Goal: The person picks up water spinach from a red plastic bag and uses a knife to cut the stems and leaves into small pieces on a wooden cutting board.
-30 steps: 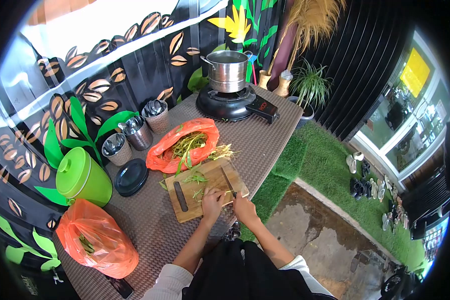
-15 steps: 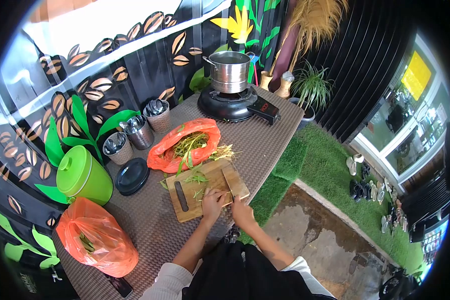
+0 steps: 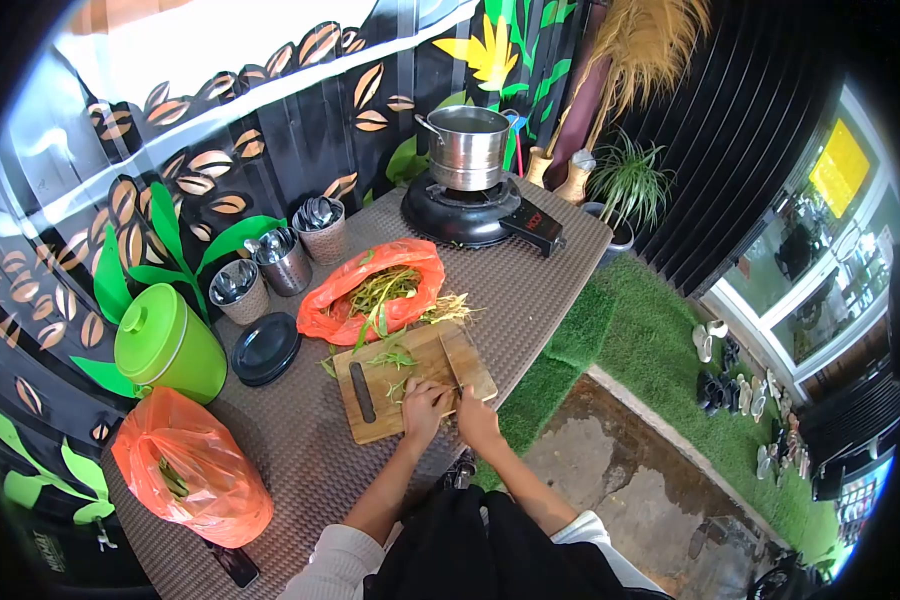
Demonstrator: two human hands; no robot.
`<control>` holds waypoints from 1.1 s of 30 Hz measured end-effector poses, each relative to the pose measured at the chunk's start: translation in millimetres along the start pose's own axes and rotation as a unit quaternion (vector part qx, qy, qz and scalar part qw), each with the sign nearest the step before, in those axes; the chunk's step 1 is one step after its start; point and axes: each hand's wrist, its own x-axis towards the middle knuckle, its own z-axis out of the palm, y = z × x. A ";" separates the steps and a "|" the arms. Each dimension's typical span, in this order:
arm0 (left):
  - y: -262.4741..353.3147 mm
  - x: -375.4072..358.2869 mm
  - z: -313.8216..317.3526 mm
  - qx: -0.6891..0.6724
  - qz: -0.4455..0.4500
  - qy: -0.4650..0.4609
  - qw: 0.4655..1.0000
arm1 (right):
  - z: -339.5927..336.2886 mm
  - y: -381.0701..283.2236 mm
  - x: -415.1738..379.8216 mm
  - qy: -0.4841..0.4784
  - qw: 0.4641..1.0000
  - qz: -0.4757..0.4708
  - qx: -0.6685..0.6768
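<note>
A wooden cutting board lies at the table's front edge with cut green leaves on it. My left hand is closed and rests on the board, pressing down something small and green that its fingers mostly hide. In my right hand is the handle of a knife, whose blade points away from me across the board, close beside my left fingertips. Just behind the board sits an open orange plastic bag full of green stems and leaves, with pale roots sticking out on its right.
A steel pot stands on a black portable stove at the back. Cutlery cups, black plates, a green lidded bucket, a tied orange bag and a phone line the left. The table's right edge is near.
My right hand and the knife have shifted slightly left, nearer my left fingers. The whole view has also moved a little.
</note>
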 end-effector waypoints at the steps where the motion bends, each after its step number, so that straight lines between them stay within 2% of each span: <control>1: 0.2 -1.0 0.7 -0.008 -0.009 -0.001 1.000 | -3.1 3.4 7.5 0.001 1.000 -0.021 0.011; 5: -4.7 -1.1 5.6 -0.018 -0.024 -0.004 1.000 | -15.6 6.1 0.1 -0.016 0.999 -0.042 0.017; 6: -3.1 -0.9 3.7 -0.020 -0.023 -0.007 1.000 | -20.1 -3.0 -9.9 -0.034 0.999 -0.002 0.020; 10: 1.6 2.1 0.9 -0.012 -0.015 -0.006 1.000 | 2.2 -7.4 -4.6 -0.001 0.999 0.024 -0.026; 13: 1.1 -0.4 -0.1 -0.015 -0.014 -0.009 1.000 | -8.5 0.2 10.5 0.001 0.999 -0.022 0.037; 20: 0.9 1.0 -0.8 -0.017 0.003 0.003 1.000 | 6.7 -10.7 -9.8 0.006 1.000 0.022 0.006; 23: 4.8 2.0 -2.9 -0.022 -0.005 0.001 1.000 | -2.0 -4.4 10.0 -0.008 0.999 -0.009 0.040; 27: 0.5 1.6 0.1 -0.021 -0.012 -0.006 1.000 | -7.2 -2.9 -3.9 -0.027 0.999 -0.010 0.028; 29: -3.3 0.9 2.0 -0.036 -0.021 -0.015 0.999 | 7.2 -9.6 -14.6 -0.007 1.000 0.028 0.006; 33: 1.5 0.5 -0.9 -0.052 -0.022 -0.013 0.998 | 9.6 -8.5 -2.4 0.028 1.000 0.011 -0.004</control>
